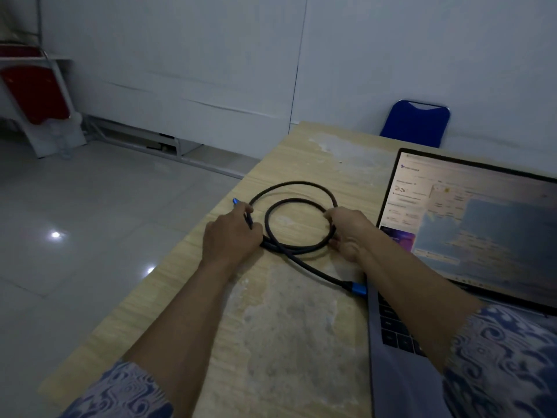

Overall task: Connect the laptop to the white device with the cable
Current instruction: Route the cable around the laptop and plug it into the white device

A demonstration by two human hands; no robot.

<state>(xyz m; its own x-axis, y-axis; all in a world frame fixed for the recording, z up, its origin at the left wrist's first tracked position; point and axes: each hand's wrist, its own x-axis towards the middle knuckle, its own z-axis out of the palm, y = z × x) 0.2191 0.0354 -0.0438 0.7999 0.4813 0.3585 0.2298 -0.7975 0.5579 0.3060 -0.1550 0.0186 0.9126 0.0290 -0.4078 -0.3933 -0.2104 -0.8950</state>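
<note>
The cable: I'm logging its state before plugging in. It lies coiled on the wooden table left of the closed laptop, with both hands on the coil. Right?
Not quite: the laptop is open, its screen lit, as the head view shows. The rest holds: the cable lies coiled on the wooden table left of it, with the left hand and right hand on the coil.

Black cable (pixel 297 188) with blue plugs (pixel 358 288), blue-and-white swirl-patterned sleeves (pixel 500 357), blue chair (pixel 416 123), pale wood-grain table (pixel 301 327)
</note>
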